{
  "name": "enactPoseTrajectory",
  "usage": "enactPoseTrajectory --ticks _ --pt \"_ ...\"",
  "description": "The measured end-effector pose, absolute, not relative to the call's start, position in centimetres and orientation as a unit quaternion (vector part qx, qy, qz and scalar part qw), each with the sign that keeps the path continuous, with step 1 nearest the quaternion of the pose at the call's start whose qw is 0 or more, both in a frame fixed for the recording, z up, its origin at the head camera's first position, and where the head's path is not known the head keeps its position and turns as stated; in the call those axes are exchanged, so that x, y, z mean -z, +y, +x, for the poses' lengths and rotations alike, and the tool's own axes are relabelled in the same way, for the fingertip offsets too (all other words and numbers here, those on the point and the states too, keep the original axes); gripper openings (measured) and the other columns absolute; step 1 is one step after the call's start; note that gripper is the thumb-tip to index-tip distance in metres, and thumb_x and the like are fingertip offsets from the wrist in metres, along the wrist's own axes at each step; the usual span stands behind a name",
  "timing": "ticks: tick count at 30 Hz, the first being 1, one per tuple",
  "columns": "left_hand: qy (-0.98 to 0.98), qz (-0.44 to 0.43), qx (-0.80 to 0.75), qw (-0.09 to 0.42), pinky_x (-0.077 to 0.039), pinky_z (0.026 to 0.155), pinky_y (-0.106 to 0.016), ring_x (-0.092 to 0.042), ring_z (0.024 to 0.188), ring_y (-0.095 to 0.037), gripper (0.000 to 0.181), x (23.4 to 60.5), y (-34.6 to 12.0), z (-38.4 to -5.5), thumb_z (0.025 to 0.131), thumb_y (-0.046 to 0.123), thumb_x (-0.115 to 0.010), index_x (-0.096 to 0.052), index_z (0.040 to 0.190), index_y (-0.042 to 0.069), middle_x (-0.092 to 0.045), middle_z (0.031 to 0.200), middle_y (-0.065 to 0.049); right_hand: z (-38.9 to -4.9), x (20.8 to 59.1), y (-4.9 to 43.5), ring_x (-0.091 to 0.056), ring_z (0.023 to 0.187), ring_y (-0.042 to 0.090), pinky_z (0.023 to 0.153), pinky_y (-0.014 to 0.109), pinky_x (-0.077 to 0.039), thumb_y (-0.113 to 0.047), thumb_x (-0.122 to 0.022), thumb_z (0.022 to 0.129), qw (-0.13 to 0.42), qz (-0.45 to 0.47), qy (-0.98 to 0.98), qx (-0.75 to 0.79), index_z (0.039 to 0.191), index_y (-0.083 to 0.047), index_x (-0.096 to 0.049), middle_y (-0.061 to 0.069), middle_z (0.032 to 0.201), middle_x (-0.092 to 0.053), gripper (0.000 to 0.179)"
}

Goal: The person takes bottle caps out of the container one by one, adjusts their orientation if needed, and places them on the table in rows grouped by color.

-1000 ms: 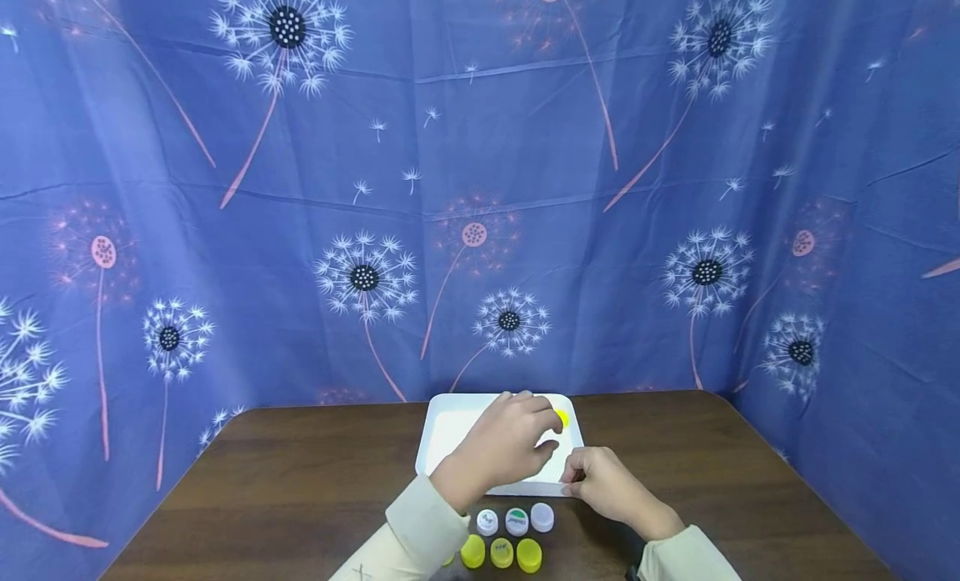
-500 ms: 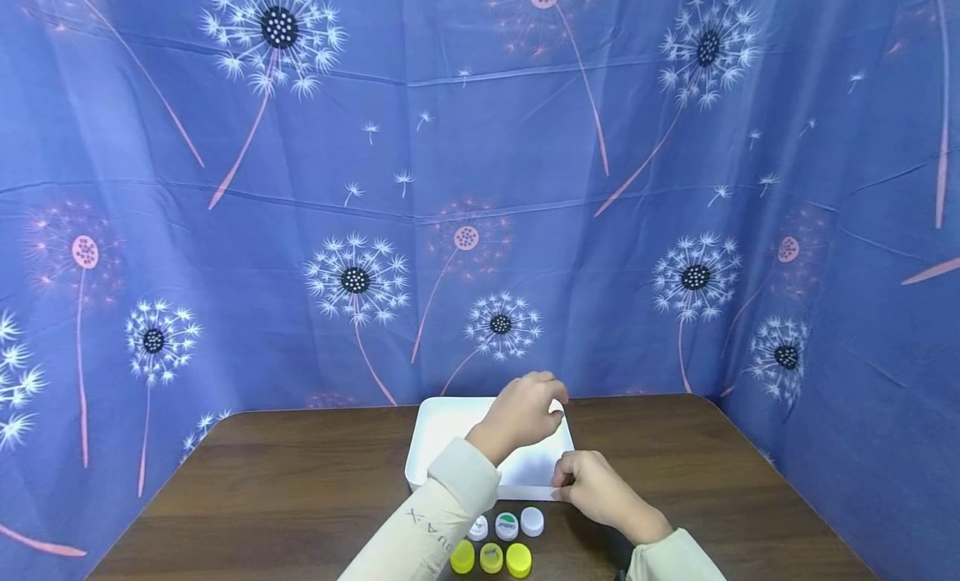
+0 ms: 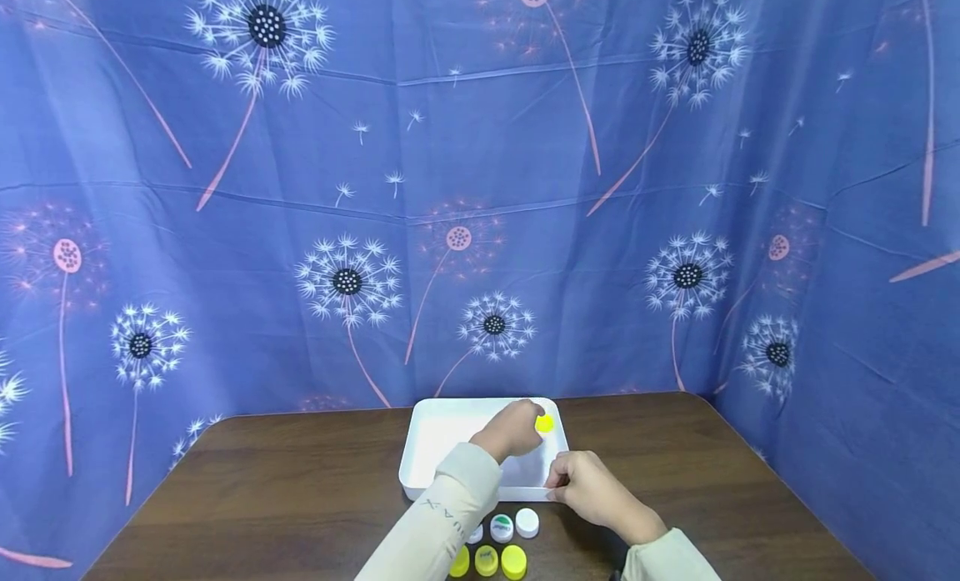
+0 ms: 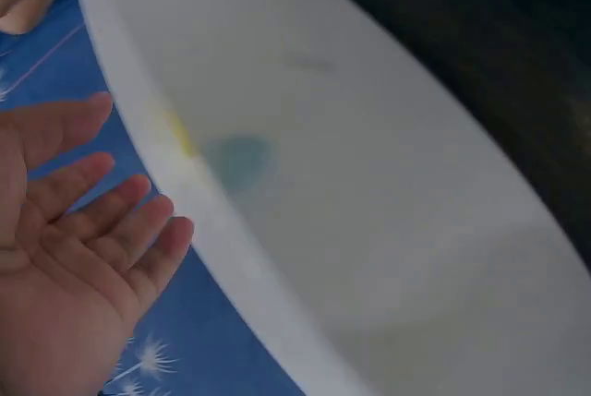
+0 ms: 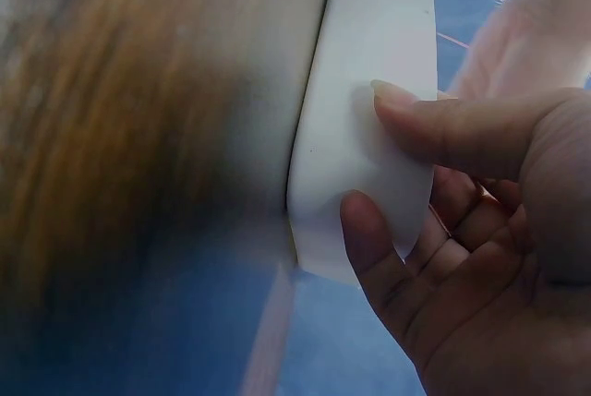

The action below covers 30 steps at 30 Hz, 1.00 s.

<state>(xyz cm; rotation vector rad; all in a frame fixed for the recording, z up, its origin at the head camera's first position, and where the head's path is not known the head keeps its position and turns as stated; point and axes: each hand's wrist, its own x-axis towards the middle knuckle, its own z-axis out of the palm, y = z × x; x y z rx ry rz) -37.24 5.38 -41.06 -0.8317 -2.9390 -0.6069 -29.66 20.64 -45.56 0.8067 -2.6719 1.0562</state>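
Observation:
A shallow white tray [image 3: 442,448] lies near the back of the table. Inside its back right corner is a yellow bottle cap [image 3: 544,423], just right of my left hand [image 3: 512,428]. The left wrist view shows that hand [image 4: 92,239] with palm exposed and fingers loosely spread, nothing held, beside the tray wall. My right hand [image 3: 596,487] grips the tray's front right corner; in the right wrist view its thumb [image 5: 406,119] and a finger [image 5: 365,230] press against the wall.
In front of the tray, bottle caps stand in two rows: white ones, including a plain cap [image 3: 527,523] and a green-marked cap [image 3: 501,528], then yellow ones [image 3: 513,562] nearer me. My left sleeve [image 3: 442,514] covers part of them. A blue dandelion-print cloth [image 3: 480,164] hangs behind the table.
My left hand rose toward the tray's back right corner, then lowered into the tray, where the yellow cap shows again. The right hand keeps its grip on the corner. The head view shifted slightly.

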Motion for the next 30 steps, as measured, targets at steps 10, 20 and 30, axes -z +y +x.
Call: enactPoseTrajectory --ticks 10,20,30 --pt "-0.939 -0.29 0.183 -0.023 -0.047 0.088 -0.024 -0.061 0.106 -0.012 0.044 42.8 5.7 -38.0 0.077 -0.003 -0.066 -0.071 0.119 0.011 -0.068 0.125 0.002 -29.4 45.5 20.5 -0.051 0.063 -0.002 0.057 0.021 -0.047 0.008 -0.077 0.074 0.087 0.269 -0.89 -0.357 0.066 -0.012 -0.067 -0.01 0.068 -0.058 0.024" --pt "-0.934 -0.316 0.164 -0.016 -0.048 0.087 -0.023 -0.06 0.101 -0.011 0.044 43.5 6.1 -38.1 0.078 -0.004 -0.064 -0.072 0.118 0.013 -0.067 0.123 0.001 -29.5 45.1 20.4 -0.051 0.062 -0.002 0.056 0.02 -0.047 0.008 -0.077 0.074 0.093 0.269 -0.888 -0.361 0.066 -0.011 -0.068 -0.008 0.068 -0.06 0.023" --pt "-0.941 -0.315 0.116 0.041 -0.049 0.093 -0.027 -0.059 0.115 -0.017 0.046 43.9 6.2 -38.5 0.078 0.001 -0.068 -0.069 0.122 0.015 -0.062 0.126 0.0 -29.4 45.4 20.4 -0.054 0.065 -0.001 0.058 0.021 -0.049 0.007 -0.077 0.074 0.087 0.271 -0.886 -0.366 0.067 -0.011 -0.068 -0.008 0.071 -0.061 0.021"
